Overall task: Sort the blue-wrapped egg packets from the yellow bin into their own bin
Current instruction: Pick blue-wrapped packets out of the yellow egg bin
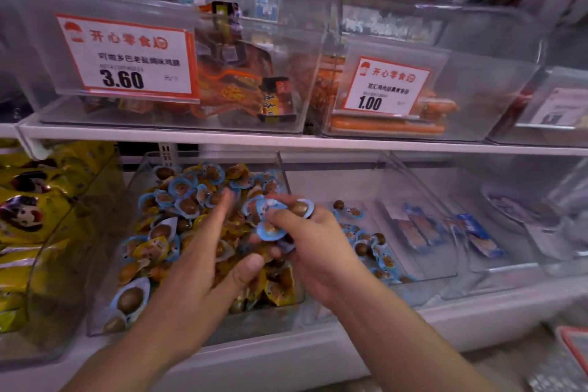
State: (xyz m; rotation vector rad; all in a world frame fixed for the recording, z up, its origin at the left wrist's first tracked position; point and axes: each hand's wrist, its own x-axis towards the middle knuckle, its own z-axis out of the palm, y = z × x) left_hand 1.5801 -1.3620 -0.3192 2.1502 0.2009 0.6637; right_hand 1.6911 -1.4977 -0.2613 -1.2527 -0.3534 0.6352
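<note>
A clear bin point(105, 305) on the lower shelf holds a mixed heap of yellow-wrapped point(152, 248) and blue-wrapped egg packets point(179, 188). My left hand point(203, 251) hovers over the heap, fingers stretched out and holding nothing. My right hand point(305, 242) grips a bunch of blue-wrapped egg packets point(273, 216) above the bin's right edge. The neighbouring clear bin point(423, 277) to the right holds several blue-wrapped egg packets point(366, 242) on its floor.
Yellow snack bags point(28, 216) fill the bin at far left. Blue-and-white packets point(423, 229) lie in clear bins further right. The upper shelf point(286, 140) carries lidded bins with price cards point(127, 57) reading 3.60 and 1.00.
</note>
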